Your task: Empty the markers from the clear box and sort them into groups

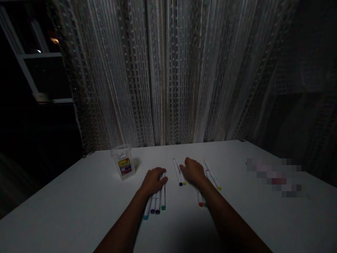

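Note:
My left hand [153,181] lies on a bunch of several white markers [156,203] with coloured caps, fingers curled over them on the white table [79,207]. My right hand [193,171] rests palm down among loose markers. Two markers [179,172] with blue and yellow caps lie just left of its fingers. More markers [213,177] lie to its right, one with a yellow cap. Two others with red and green caps [200,201] poke out from under its wrist. A clear plastic marker case [123,162] with a coloured label stands upright left of my left hand.
A pale patterned curtain [171,70] hangs right behind the table's far edge. A dark window [39,70] shows at the upper left. A blurred patch [276,177] sits on the table at the right. The room is dim.

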A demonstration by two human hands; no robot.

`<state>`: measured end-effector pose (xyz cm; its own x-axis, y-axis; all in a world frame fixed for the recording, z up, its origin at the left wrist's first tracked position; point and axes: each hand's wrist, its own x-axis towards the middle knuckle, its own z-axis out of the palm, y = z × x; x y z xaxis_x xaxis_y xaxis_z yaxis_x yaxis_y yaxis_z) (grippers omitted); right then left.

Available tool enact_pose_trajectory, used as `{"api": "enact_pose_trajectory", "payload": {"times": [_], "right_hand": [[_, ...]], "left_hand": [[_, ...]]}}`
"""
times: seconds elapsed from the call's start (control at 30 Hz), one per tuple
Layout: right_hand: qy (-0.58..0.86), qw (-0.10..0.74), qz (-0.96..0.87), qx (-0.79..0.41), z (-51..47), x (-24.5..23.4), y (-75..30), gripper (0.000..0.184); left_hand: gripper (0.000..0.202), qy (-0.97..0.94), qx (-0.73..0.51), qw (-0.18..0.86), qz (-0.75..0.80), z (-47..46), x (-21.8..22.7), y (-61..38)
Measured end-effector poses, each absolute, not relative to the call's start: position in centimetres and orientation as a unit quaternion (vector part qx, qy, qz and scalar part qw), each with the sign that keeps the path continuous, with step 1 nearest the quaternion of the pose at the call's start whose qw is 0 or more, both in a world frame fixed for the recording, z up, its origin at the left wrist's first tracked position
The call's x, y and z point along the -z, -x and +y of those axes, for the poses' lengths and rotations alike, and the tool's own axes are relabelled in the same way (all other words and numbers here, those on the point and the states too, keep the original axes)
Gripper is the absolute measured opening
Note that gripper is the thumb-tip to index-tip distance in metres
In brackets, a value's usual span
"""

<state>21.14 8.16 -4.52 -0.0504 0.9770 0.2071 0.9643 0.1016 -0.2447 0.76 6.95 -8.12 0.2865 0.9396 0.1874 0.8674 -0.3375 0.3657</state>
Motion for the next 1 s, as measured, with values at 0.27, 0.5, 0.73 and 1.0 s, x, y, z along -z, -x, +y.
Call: {"api": "enact_pose_trajectory", "payload": {"times": [0.27, 0.5, 0.73, 1.0], "right_hand": [[0.659, 0.096, -0.745, -0.041, 9.2, 5.9, -30.3, 0.042], [0.682, 0.145, -0.709, -0.107, 5.4, 7.7, -30.6, 0.055], [0.698, 0.077, -0.707, -0.082, 4.5, 7.9, -26.2, 0.080], [0.676, 0.072, -0.732, -0.046, 8.6, 7.2, -23.5, 0.069]], "left_hand": [[0.040, -0.793, -0.195, 0.095, 0.569, 7.3, 8.4, -0.4], [0.040, -0.790, -0.195, 0.101, 0.573, 7.2, 8.5, -0.3], [0.040, -0.789, -0.193, 0.102, 0.575, 7.1, 8.3, -0.4], [0.041, -0.780, -0.213, 0.094, 0.582, 7.4, 8.6, -0.1]]}}
